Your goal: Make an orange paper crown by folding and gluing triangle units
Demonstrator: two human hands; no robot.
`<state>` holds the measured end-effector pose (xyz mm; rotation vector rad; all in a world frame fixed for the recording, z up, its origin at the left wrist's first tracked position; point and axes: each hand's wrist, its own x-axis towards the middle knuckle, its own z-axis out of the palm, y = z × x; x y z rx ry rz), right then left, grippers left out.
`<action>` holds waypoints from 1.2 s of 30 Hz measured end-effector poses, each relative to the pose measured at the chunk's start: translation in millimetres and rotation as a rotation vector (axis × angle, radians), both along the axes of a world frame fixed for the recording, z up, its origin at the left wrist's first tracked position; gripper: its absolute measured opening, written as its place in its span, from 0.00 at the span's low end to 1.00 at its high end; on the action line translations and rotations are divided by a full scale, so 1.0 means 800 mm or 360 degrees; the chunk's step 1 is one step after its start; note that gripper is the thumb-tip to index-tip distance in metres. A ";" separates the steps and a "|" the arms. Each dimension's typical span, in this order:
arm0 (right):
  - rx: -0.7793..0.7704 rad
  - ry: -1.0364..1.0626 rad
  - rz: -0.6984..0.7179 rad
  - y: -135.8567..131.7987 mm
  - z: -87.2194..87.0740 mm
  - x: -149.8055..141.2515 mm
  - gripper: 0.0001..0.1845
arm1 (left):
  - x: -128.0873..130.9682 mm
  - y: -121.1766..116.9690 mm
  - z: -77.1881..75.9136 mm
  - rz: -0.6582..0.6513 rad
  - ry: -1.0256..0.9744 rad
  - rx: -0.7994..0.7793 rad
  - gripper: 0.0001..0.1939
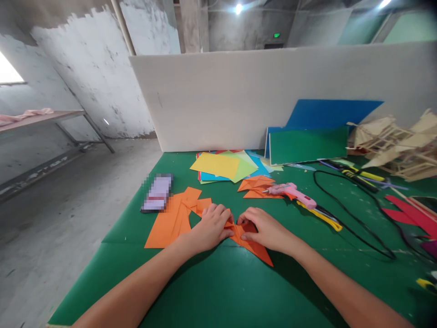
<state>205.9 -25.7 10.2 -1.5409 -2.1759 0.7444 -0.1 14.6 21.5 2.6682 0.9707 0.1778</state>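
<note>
A piece of folded orange paper [257,249] lies low over the green table, between both hands. My left hand [212,226] is closed on its left part, thumb and fingers pinching near the middle crease. From the other side my right hand [260,226] pinches the same piece, its thumb on top. One pointed corner sticks out below the right hand. Flat orange sheets [167,228] and smaller folded orange pieces [191,199] lie left of my left hand. Beyond my right hand rests a stack of folded orange pieces [256,183], with a pink glue gun [295,193] against it.
A phone [159,193] lies at the table's left edge. Coloured paper sheets [218,165] are stacked at the back. Yellow-handled scissors or cutter [326,218], a black cord [355,232], green board [307,146] and wooden stick model [403,141] occupy the right. A white panel [218,100] stands behind.
</note>
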 end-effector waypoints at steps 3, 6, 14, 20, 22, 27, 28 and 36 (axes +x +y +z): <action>0.0055 -0.0041 0.0014 0.001 0.002 -0.001 0.09 | 0.000 0.000 -0.003 -0.0046 -0.0008 0.0053 0.08; 0.0096 -0.0021 0.0026 -0.001 0.003 -0.002 0.11 | 0.000 0.000 0.000 -0.0063 0.0000 0.0065 0.08; 0.0046 -0.0024 0.0018 -0.001 0.002 -0.002 0.11 | -0.001 -0.001 0.009 -0.0070 -0.0038 -0.0073 0.15; 0.0028 -0.0029 0.0046 0.004 0.002 0.001 0.12 | 0.000 0.000 -0.001 -0.0067 -0.0039 -0.0011 0.14; 0.0026 -0.0021 0.0065 0.004 0.002 0.002 0.12 | 0.000 0.000 -0.001 -0.0091 -0.0013 0.0010 0.13; 0.0014 -0.0003 0.0093 0.006 0.001 0.003 0.12 | -0.002 0.000 0.008 -0.0177 0.0047 -0.0014 0.08; 0.0011 -0.0003 0.0093 0.006 0.001 0.003 0.12 | -0.004 0.000 0.011 -0.0192 0.0046 -0.0045 0.06; 0.0011 -0.0049 0.0056 0.003 -0.001 0.000 0.12 | -0.009 -0.002 0.017 -0.0216 -0.0034 -0.0133 0.02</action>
